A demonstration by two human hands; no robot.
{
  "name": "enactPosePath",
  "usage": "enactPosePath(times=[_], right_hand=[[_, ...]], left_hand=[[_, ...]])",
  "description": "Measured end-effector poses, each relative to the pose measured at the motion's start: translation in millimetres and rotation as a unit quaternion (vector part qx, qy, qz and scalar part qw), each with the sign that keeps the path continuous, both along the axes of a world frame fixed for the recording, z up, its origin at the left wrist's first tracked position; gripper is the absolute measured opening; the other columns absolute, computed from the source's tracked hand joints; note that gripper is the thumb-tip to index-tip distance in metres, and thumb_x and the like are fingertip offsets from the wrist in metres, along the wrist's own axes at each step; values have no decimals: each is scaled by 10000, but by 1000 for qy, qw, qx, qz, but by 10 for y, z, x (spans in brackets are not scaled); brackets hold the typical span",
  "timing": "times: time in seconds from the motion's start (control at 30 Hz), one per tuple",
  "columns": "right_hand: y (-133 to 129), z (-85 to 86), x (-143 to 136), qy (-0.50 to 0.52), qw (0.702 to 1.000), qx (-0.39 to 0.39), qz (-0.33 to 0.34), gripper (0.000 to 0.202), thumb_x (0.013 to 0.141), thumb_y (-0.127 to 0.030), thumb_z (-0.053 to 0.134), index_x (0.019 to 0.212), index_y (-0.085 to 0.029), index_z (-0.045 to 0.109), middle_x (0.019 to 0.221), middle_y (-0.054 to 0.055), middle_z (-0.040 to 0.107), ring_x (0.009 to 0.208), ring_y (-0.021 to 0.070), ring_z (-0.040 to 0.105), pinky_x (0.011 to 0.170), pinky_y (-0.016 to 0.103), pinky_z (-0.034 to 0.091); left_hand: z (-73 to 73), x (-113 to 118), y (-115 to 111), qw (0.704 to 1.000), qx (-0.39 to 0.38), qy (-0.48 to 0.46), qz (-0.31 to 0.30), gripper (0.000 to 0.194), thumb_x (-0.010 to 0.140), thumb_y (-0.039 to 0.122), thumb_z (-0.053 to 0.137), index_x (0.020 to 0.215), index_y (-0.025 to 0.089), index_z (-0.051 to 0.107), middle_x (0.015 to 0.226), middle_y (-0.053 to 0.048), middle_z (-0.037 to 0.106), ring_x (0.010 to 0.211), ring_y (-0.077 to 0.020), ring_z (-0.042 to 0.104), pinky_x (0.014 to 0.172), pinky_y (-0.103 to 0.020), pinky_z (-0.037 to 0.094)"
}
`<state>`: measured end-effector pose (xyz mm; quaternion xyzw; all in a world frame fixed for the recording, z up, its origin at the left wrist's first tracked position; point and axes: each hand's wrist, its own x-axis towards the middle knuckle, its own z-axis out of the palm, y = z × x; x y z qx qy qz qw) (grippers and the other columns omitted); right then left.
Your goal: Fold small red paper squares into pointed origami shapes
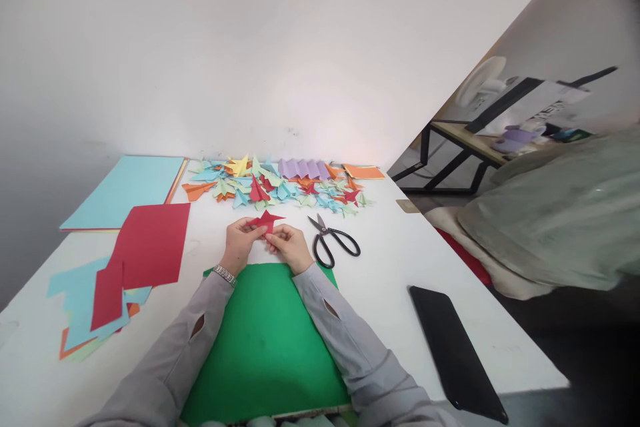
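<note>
Two-handed grip, left hand (241,238) and right hand (290,247) pinching folded red paper (269,220), its points above the fingertips

Looks like a craft work area in a room, exact type unclear: white worktop (385,320) against plain wall (300,47), w/ folded-paper pile (260,190) at 12 o'clock, coloured sheets (130,193) at 10, scissors (324,233) nr 1. Black-framed table (457,133) w/ bag & misc. items at 2.

Matt red paper sheet (157,243); scissors (323,232) with metal blades.
</note>
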<state>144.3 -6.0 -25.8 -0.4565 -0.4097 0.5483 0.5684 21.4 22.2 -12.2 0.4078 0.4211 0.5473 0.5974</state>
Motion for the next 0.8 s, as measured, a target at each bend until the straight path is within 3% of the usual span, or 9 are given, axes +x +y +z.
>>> enactPosePath(times=[0.23, 0.43, 0.63, 0.8], right_hand=[[-11, -24, -51, -16, 1000, 13, 22, 309, 649, -429, 711, 729, -199, 522, 525, -59, 625, 359, 72, 505, 353, 177, 370], [3, -23, -37, 3, 1000, 0, -4, 390, 611, -425, 723, 819, -215, 469, 445, -91, 591, 319, 81, 479, 352, 185, 377], [-10, -3, -38, -1, 1000, -1, -18, 403, 617, -379, 705, 845, -239, 403, 424, -114, 573, 296, 85, 447, 336, 183, 344], [-45, -28, 22, -68, 996, 14, -51, 292, 659, -353, 635, 844, -234, 443, 398, -121, 505, 314, 106, 427, 354, 213, 331]], left_hand=[[24, -3, 13, 1000, -7, -1, 3, 332, 490, 273, 826, 712, 120, 630, 566, 9, 641, 510, -104, 572, 567, -260, 491], [42, 14, -8, 998, 23, 58, 4, 309, 523, 289, 809, 724, 125, 641, 590, 9, 653, 506, -110, 587, 517, -235, 477], [43, 43, -18, 997, 21, 50, -47, 305, 556, 332, 792, 733, 131, 645, 665, -25, 694, 566, -148, 625, 568, -288, 522], [35, 42, 36, 996, 48, 71, -12, 270, 579, 339, 777, 704, 141, 642, 651, -21, 674, 540, -152, 617, 559, -300, 518]])
